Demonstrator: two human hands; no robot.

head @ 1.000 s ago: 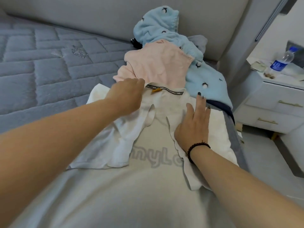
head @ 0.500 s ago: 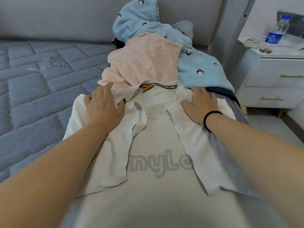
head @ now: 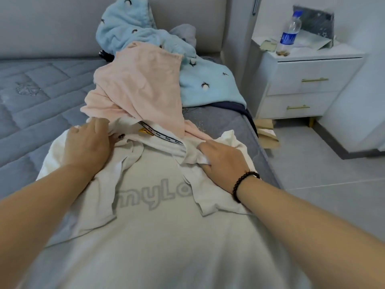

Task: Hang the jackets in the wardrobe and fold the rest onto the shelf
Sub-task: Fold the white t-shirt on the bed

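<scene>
White tee lies flat on bed, back up w/ "myLo" print, both sleeves folded inward. Your left hand rests near the left shoulder, fingers curled at the collar edge; right hand grips bunched fabric at the right shoulder. Hands apart, one per shoulder. Risk: pink top overlaps the collar, so lifting the shoulders may drag it along. Also, uneven pull btwn hands could undo the sleeve folds. Right edge sits near the mattress side; tee may slip off.

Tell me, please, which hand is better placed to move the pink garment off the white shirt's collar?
Probably the left hand: it grips the white shirt right at the pink garment's lower edge; the right hand bunches the other shoulder.
</scene>
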